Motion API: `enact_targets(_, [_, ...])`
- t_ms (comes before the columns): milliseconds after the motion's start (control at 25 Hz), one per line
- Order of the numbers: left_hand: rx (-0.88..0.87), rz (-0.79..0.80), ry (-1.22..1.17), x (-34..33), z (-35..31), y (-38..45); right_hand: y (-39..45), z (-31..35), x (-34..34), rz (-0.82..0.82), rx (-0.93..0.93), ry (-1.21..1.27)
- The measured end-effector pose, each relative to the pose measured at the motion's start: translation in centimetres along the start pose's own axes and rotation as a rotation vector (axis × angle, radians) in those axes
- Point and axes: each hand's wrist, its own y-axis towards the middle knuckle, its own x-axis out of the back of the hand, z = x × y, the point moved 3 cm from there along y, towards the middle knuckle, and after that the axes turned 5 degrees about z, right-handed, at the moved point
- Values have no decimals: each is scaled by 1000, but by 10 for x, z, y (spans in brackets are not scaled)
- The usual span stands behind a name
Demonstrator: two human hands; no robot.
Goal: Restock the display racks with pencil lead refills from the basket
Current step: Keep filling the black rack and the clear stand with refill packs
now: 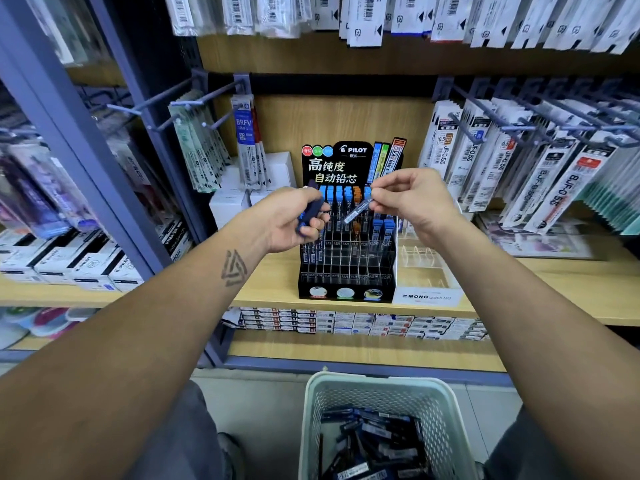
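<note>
Now right hand (412, 199) pinches lead refill (357, 211) before display rack (346, 271).

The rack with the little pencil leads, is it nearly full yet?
Not yet. The black rack has blue-capped tubes in its back rows, but many front slots look empty. The left hand grips several refills and the right hand pinches one refill tube. The basket holds plenty more.

The basket (377, 393) runs off the bottom edge; its refill labels blur.
</note>
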Motion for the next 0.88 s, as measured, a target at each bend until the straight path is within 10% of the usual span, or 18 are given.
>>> enact_targets(560, [-113, -44, 35, -23, -2, 23, 8, -3, 31, -180, 31, -299])
enact_targets(880, [-159, -115, 36, 5, -16, 8, 3, -4, -19, 106, 93, -282])
